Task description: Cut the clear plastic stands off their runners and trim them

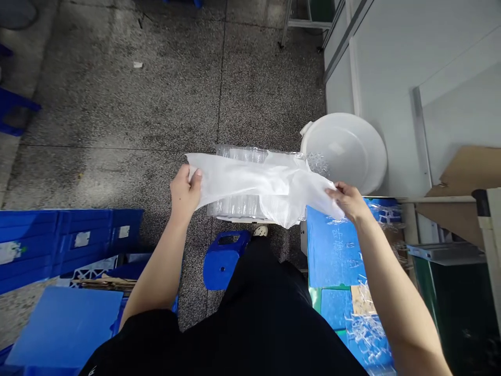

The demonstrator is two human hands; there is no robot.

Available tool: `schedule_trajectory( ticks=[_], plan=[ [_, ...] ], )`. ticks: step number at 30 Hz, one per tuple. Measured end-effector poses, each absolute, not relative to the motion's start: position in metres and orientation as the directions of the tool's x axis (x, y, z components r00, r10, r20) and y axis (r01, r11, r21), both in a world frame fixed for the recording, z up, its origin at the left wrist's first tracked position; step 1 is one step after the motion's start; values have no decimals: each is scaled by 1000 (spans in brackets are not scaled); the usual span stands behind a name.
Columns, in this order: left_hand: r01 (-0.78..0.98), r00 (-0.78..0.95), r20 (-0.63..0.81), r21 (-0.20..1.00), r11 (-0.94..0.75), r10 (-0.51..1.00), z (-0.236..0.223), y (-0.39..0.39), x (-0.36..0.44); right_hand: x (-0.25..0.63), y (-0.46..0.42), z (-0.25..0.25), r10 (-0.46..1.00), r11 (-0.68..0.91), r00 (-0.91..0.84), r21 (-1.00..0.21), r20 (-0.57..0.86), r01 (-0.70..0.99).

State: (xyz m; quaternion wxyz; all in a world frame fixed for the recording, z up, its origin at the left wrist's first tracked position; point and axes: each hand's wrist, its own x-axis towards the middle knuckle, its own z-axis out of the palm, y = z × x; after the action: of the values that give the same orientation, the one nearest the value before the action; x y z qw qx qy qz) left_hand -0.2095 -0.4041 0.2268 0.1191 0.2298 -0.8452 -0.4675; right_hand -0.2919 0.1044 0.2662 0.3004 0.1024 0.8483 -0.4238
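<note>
My left hand [185, 191] grips one end of a thin, translucent white plastic sheet [235, 177], thumb on top. At the other end, my right hand [349, 200] pinches the sheet's corner between thumb and fingers. The sheet hangs stretched and creased between them. Below it, clear plastic trays [237, 207] stand in a row, partly covered. A pile of similar white sheets [276, 210] lies over their right part. I cannot tell whether the held sheet touches that pile.
A round white tub [344, 151] stands at the right, with small clear pieces [318, 163] at its left side. Blue boards [334, 245] bearing clear plastic bits [368, 334] lie near my right arm. A blue stool [223, 261] stands by my foot; blue crates [82, 237] are at left.
</note>
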Motion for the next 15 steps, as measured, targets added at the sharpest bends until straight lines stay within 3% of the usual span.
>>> schedule_trajectory(
  ticks=[3, 6, 10, 12, 15],
  plan=[
    [-174, -889, 169, 734, 656, -425, 255, -394, -201, -278, 93, 284, -157, 599, -813, -708, -561, 374],
    [-162, -875, 200, 737, 656, -440, 266, -384, -197, -277, 74, 301, -224, 603, -831, -742, -510, 293],
    [-256, -839, -85, 933, 252, -538, 251, -358, -191, -264, 25, 324, -309, 640, -867, -760, -391, 115],
    [-297, -817, -219, 953, 65, -533, 234, -340, -183, -242, -8, 334, -353, 665, -882, -746, -314, -1],
    [-347, -809, -339, 935, -75, -480, 208, -319, -162, -202, -45, 353, -487, 660, -839, -732, -244, -170]
  ],
)
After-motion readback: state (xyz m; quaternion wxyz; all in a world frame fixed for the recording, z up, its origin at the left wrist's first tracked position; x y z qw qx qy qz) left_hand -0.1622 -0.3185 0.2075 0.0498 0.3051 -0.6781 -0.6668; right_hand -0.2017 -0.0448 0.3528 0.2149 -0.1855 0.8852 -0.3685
